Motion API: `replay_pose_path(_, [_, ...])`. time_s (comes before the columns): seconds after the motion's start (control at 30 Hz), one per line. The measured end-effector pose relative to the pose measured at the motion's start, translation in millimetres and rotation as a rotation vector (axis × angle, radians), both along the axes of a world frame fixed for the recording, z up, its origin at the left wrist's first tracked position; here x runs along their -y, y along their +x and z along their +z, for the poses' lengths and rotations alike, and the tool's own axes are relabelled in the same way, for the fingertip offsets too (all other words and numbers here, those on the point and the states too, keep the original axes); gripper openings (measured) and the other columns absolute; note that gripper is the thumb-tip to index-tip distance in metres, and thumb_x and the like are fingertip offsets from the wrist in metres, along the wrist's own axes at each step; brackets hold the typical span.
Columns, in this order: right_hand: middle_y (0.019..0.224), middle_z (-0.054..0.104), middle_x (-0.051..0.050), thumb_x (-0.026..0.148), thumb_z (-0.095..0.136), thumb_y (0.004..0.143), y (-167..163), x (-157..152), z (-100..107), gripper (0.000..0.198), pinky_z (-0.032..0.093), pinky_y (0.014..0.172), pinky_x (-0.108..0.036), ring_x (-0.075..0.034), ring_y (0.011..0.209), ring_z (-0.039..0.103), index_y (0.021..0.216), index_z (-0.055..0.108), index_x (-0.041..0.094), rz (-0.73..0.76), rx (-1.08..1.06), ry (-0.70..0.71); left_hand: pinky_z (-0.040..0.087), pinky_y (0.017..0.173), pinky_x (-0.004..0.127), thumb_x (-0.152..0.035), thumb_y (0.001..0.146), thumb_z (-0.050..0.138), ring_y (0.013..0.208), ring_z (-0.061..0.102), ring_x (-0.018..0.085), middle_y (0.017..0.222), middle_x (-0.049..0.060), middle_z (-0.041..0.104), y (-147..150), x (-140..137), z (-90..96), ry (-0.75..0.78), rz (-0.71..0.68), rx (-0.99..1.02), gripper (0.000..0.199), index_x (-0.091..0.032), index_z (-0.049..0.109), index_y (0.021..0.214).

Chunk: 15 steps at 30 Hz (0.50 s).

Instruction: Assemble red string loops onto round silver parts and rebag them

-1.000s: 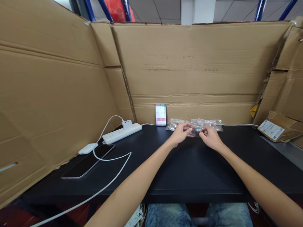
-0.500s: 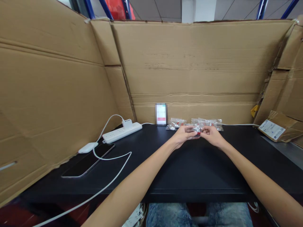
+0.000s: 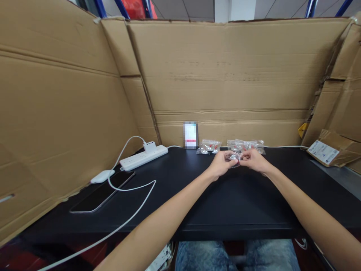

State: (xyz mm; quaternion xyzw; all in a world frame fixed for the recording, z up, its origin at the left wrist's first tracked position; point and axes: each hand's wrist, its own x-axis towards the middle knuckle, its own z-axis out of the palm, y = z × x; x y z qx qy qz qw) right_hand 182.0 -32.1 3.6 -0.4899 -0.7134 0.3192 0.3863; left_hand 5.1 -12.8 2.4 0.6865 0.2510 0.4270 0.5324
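Note:
Both hands meet above the black table [image 3: 225,203], near its back, around a small clear plastic bag [image 3: 234,158] with something shiny in it. My left hand [image 3: 221,163] is closed on the bag's left side, thumb on top. Pinched fingers of my right hand [image 3: 252,160] hold its right edge. What lies inside the bag is too small to name. Behind my hands lie similar clear bags with silvery and red bits: one group [image 3: 209,146] to the left, another group [image 3: 245,146] to the right.
A lit phone [image 3: 191,135] stands against the cardboard wall [image 3: 225,75]. On the left are a white power strip [image 3: 144,158], a white charger [image 3: 102,176], a dark tablet or phone [image 3: 103,194] and a looping white cable [image 3: 146,195]. A labelled brown parcel [image 3: 335,148] sits at right.
Both hands have shifted slightly right with the bag, and the bag has turned: the red part seen at its lower edge is no longer plain. The view has tilted slightly.

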Motion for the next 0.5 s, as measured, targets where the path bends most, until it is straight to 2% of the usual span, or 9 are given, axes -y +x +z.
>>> replay_pose_path(0.23, [0.049,0.039,0.008,0.034,0.076,0.06,-3.2,7.8,8.7,0.027,0.021,0.044,-0.022,-0.005,0.045,0.029,0.075,0.068,0.013,-0.092,-0.246,-0.164,0.049,0.072,0.029,-0.018,0.068,0.077,0.072,0.064,0.016,0.083,0.01,0.07,-0.2,0.5,4.3,-0.159,-0.01,0.127,0.025,-0.009,0.068,0.09])
replay_pose_path(0.37, [0.05,0.043,0.006,0.038,0.079,0.059,-3.6,6.6,7.9,0.033,0.016,0.044,-0.022,-0.004,0.044,0.026,0.076,0.069,0.012,-0.072,-0.335,-0.184,0.05,0.075,0.031,-0.016,0.066,0.079,0.073,0.065,0.016,0.085,0.011,0.07,-0.6,-3.8,3.2,-0.22,0.012,0.151,0.029,-0.008,0.068,0.092])
replay_pose_path(0.5, [0.049,0.037,0.008,0.043,0.079,0.06,-6.4,7.6,7.7,0.035,0.012,0.044,-0.023,-0.003,0.043,0.022,0.072,0.069,0.012,-0.052,-0.431,-0.177,0.051,0.082,0.036,-0.016,0.064,0.081,0.079,0.067,0.018,0.091,0.012,0.07,-1.6,-8.4,2.3,-0.257,0.004,0.213,0.033,-0.009,0.067,0.093])
